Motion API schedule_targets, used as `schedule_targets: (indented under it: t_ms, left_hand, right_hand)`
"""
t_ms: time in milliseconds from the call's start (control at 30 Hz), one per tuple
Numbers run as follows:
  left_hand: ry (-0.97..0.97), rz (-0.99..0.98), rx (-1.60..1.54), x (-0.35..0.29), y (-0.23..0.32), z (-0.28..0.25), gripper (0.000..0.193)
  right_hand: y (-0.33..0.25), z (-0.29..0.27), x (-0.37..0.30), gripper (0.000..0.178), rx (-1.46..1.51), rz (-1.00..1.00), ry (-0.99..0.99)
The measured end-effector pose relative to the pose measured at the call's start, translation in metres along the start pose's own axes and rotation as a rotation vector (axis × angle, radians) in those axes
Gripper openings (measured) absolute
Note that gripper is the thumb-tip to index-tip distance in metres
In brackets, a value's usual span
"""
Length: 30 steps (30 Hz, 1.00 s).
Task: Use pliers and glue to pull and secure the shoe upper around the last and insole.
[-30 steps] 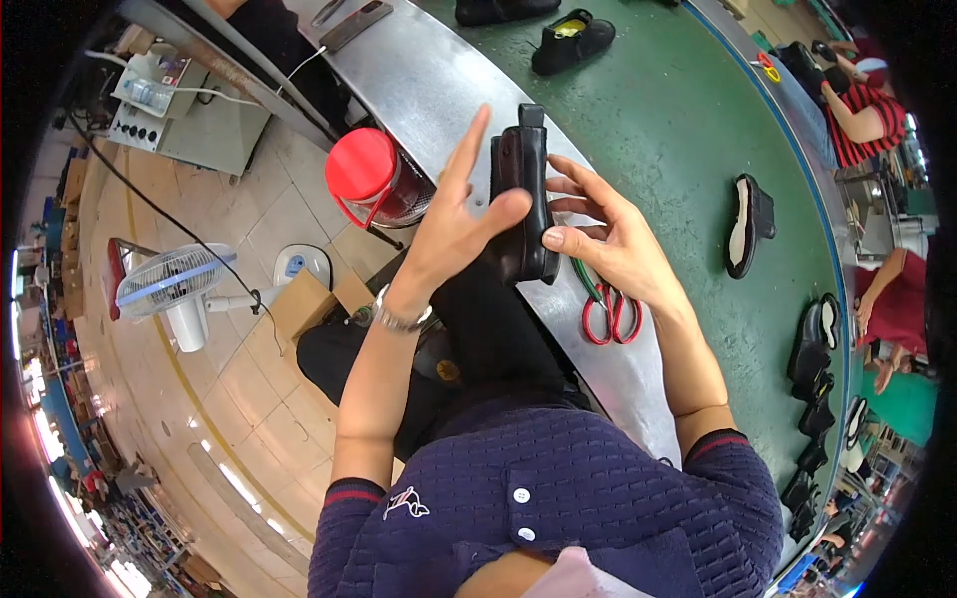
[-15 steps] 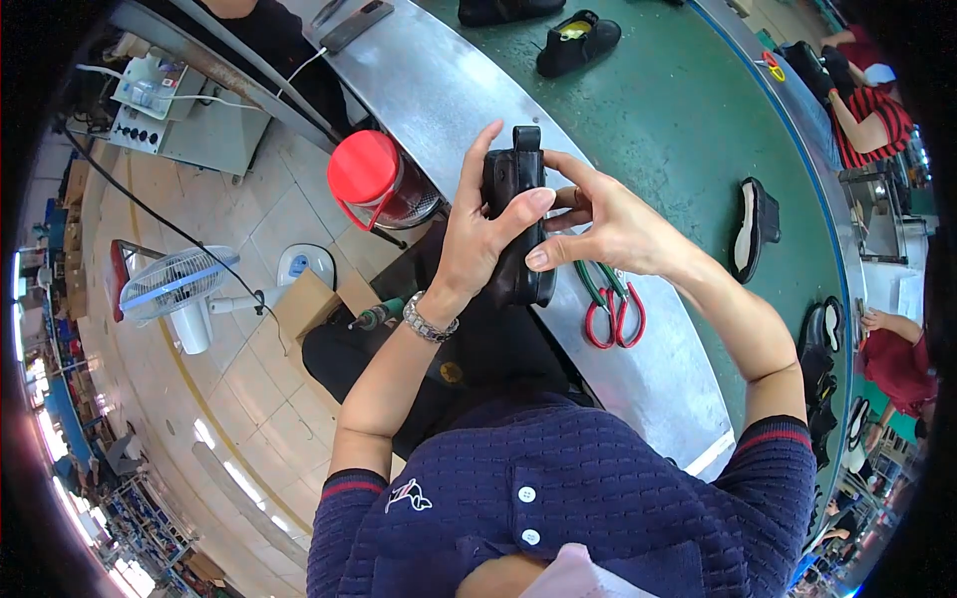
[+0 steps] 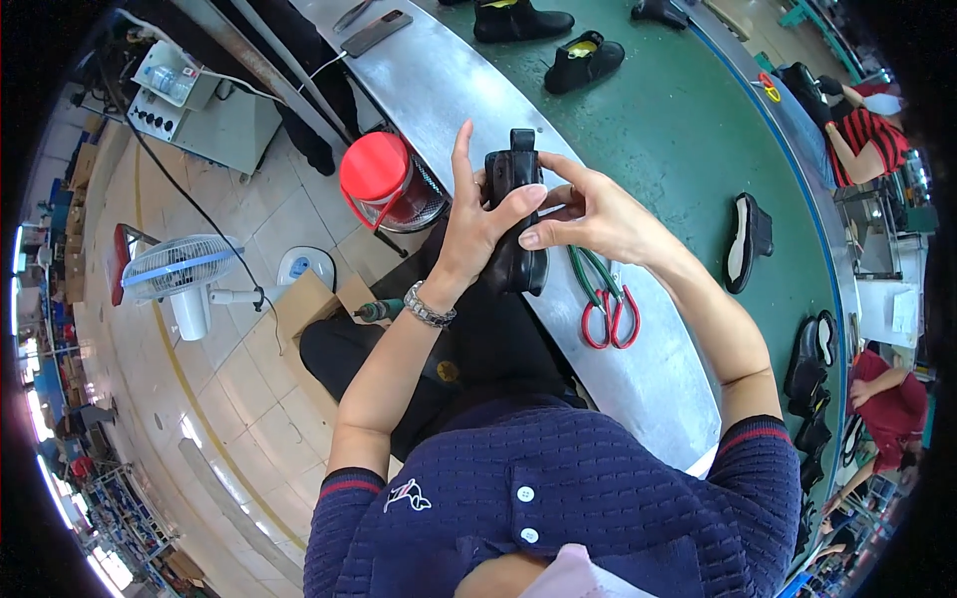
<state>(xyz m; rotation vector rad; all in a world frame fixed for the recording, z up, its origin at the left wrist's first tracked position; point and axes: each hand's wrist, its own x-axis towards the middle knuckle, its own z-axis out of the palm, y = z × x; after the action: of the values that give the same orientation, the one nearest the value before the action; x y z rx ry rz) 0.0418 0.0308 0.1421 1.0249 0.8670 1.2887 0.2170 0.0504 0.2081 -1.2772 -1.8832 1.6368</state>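
Observation:
A black leather shoe (image 3: 511, 171) with a pull loop at its far end is held upright between my hands, above the metal ledge and my lap. My left hand (image 3: 482, 231) grips its left side, thumb laid across the leather and index finger stretched up and away. From the right, my right hand (image 3: 596, 214) pinches the shoe, its thumb against the near side and fingers bent around the edge. Just beyond my right wrist, scissors (image 3: 609, 324) with red loops and green shanks lie on the metal ledge (image 3: 653, 369).
More black shoes (image 3: 584, 62) stand on the green belt (image 3: 658, 140), one showing a white lining (image 3: 740, 242). A phone (image 3: 377, 33) lies on the ledge's far end. A red-lidded bucket (image 3: 375, 167) and a fan (image 3: 184, 267) stand left. Co-workers (image 3: 865, 145) sit across the belt.
Both hands keep hold of the shoe, which has shifted only slightly. The surroundings have shifted a little in the picture, with more of the far shoes showing at the top.

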Motion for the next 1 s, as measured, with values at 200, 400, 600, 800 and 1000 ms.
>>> schedule_targets:
  t_ms: [200, 400, 600, 800, 1000]
  left_hand:
    - [0.096, -0.042, -0.155, -0.003, 0.000, -0.012, 0.104]
    - [0.208, -0.100, -0.533, -0.036, -0.005, -0.069, 0.061]
    - [0.089, -0.276, -0.799, -0.044, -0.007, -0.077, 0.059]
    - [0.477, 0.038, 0.486, -0.022, -0.071, -0.064, 0.064]
    - [0.200, 0.219, 1.416, -0.050, -0.143, -0.039, 0.064]
  right_hand:
    - [0.004, 0.029, -0.008, 0.094, 0.065, -0.034, 0.136]
    - [0.051, 0.052, -0.024, 0.112, -0.250, -0.309, 0.117]
    - [0.062, 0.059, -0.044, 0.083, -0.069, -0.109, -0.046]
    - [0.108, 0.060, -0.049, 0.074, 0.228, -0.110, 0.519]
    - [0.162, -0.010, -0.031, 0.082, 0.318, 0.012, 1.193]
